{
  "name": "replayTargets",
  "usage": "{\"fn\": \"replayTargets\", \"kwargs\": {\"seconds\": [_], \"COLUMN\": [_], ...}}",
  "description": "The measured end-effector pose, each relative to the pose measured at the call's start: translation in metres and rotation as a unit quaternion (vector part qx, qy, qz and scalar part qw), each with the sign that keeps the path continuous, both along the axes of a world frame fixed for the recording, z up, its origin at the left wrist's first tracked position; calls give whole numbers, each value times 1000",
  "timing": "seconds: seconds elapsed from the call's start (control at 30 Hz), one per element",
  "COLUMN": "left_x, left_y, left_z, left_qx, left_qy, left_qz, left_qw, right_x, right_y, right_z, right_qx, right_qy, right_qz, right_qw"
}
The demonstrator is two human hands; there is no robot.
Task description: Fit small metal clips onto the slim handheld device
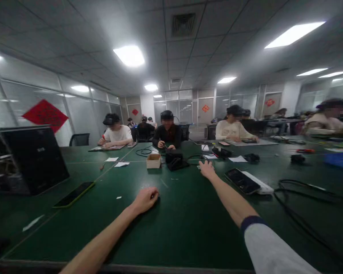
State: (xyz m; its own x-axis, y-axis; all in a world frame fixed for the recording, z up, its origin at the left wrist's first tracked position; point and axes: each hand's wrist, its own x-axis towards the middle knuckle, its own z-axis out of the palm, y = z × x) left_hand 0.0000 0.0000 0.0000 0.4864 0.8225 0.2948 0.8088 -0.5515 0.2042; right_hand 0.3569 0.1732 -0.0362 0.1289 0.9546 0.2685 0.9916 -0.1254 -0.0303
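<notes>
While the left hand (146, 199) rests loosely curled on the bench (177, 232), the right hand (207, 169) reaches far out to a small pale piece (199, 167).
The piece lies near the black device (174, 159), probably why the reach is long; the right hand looks spread, but I cannot tell whether it grips the piece, nor whether the left encloses anything.

A small pale piece (198, 167) lies on the table (185, 213) at the fingertips of the right grip (207, 169), partly hidden by them and too small to identify. Beyond the left grip (146, 199), a small tan box (153, 162) stands upright, its top open. Just right of it sits a bulky black device (174, 159). A white scrap (119, 197) lies flat to the left grip's left, apart from it.
</notes>
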Motion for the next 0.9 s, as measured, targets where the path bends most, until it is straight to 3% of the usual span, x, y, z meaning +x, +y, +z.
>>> {"fn": "replayTargets", "kwargs": {"seconds": [0.9], "left_x": [-1], "left_y": [-2], "left_z": [0], "left_qx": [-2], "left_qy": [-10], "left_qz": [-10], "left_qw": [1000], "right_x": [1], "right_y": [2], "right_z": [1], "right_qx": [-31], "right_qy": [15], "right_qz": [20], "right_qw": [999]}}
